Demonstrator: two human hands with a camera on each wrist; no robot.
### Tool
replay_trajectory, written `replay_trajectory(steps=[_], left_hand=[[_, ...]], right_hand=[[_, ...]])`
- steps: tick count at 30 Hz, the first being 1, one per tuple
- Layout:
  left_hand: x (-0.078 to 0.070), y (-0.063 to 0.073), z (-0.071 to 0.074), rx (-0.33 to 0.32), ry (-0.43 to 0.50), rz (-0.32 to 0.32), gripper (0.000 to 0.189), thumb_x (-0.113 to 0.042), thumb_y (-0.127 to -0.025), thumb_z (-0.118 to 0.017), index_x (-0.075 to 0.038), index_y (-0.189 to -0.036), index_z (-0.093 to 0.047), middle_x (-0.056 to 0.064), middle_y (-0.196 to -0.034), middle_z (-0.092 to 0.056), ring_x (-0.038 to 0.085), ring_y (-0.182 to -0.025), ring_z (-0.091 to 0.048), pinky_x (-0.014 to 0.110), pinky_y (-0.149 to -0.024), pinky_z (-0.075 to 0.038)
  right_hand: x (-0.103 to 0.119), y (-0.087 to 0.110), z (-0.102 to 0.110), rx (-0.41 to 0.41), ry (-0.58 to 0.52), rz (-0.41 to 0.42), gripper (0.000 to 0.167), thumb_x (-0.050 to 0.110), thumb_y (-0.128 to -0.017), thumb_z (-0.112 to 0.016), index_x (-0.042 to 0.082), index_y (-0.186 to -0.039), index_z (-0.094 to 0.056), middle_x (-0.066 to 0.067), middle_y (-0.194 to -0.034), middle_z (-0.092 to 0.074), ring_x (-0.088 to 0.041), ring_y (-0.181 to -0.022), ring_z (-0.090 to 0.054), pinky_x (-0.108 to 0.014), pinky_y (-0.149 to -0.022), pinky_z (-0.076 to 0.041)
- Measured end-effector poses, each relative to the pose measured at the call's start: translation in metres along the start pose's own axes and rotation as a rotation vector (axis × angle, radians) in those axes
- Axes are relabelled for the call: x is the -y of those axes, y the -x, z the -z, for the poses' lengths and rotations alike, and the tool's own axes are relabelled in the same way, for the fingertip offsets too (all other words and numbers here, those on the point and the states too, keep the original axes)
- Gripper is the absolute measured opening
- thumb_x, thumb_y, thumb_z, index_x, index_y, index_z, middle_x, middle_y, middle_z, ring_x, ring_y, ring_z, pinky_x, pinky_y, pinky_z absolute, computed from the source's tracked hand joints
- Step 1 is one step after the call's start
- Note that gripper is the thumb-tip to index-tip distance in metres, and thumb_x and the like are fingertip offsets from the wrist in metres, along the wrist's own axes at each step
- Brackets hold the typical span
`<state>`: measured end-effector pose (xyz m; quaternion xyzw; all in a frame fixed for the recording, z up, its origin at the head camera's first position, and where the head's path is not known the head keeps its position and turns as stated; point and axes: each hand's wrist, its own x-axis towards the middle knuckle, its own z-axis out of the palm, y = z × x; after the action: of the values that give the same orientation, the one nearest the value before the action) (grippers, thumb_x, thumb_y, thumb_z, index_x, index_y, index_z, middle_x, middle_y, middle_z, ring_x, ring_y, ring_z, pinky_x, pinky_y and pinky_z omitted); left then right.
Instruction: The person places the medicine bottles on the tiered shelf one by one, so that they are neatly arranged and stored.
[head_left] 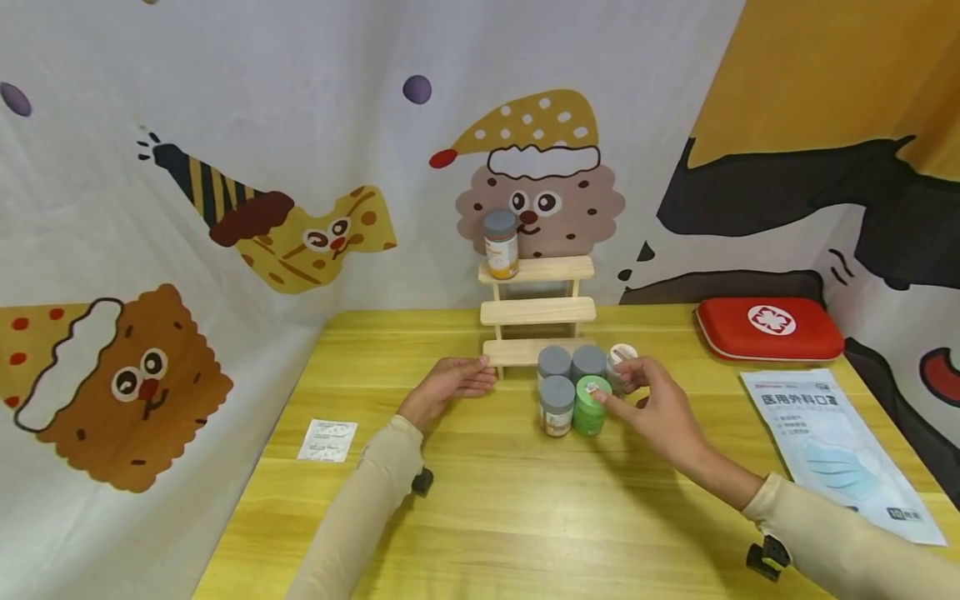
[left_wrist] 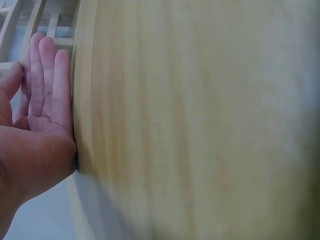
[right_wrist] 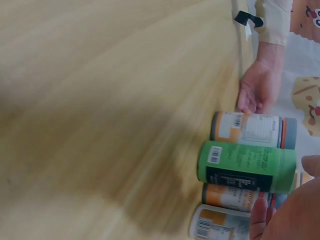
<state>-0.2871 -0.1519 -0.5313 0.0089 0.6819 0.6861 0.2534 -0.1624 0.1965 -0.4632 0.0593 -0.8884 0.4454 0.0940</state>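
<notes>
Right grip beside green bottle (upright)

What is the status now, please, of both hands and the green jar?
Left hand touching wooden stand. Right hand at green jar, grip unclear. Jar upright; grey-lidded jars crowd close.

Cartoon-printed white cloth backdrop behind a wood-grain table
</notes>
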Motion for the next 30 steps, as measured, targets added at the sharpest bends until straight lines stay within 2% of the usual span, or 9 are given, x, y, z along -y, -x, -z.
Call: replay_trajectory(steps=[5,12,21,30], left_hand=[[-0.002,0.002,0.002,-0.011,-0.011,-0.018,0.046,-0.036,-0.108,-0.064,0.006,-0.128,-0.071,0.003,-0.102,-0.082,0.014,-0.096,-0.079,0.031,-0.090,-0.067],[-0.003,0.001,-0.002,-0.017,-0.027,0.000,0.046,-0.037,-0.107,-0.064,0.003,-0.126,-0.072,0.006,-0.107,-0.082,0.018,-0.100,-0.079,0.033,-0.094,-0.067],[-0.001,0.002,-0.003,-0.013,-0.003,0.004,0.043,-0.034,-0.107,-0.065,0.005,-0.124,-0.073,0.004,-0.101,-0.082,0.016,-0.095,-0.080,0.033,-0.092,-0.067],[0.000,0.001,-0.003,-0.018,-0.008,-0.001,0.044,-0.035,-0.107,-0.066,0.005,-0.124,-0.073,0.005,-0.102,-0.082,0.015,-0.093,-0.079,0.033,-0.091,-0.067]], right_hand=[[-0.004,0.005,-0.004,0.037,-0.011,-0.035,0.052,0.030,-0.092,-0.086,0.005,-0.130,-0.060,-0.014,-0.117,-0.064,-0.027,-0.107,-0.061,-0.020,-0.073,-0.055],[-0.007,0.008,-0.009,0.048,0.001,-0.023,0.054,0.028,-0.089,-0.088,0.006,-0.131,-0.061,-0.012,-0.120,-0.063,-0.025,-0.107,-0.061,-0.020,-0.072,-0.055],[-0.009,0.009,-0.015,0.056,0.001,-0.026,0.057,0.026,-0.088,-0.089,0.003,-0.132,-0.060,-0.014,-0.119,-0.063,-0.027,-0.105,-0.062,-0.020,-0.072,-0.056],[-0.010,0.008,-0.017,0.060,0.005,-0.023,0.056,0.027,-0.089,-0.089,0.003,-0.132,-0.061,-0.014,-0.121,-0.063,-0.027,-0.106,-0.063,-0.029,-0.081,-0.061]])
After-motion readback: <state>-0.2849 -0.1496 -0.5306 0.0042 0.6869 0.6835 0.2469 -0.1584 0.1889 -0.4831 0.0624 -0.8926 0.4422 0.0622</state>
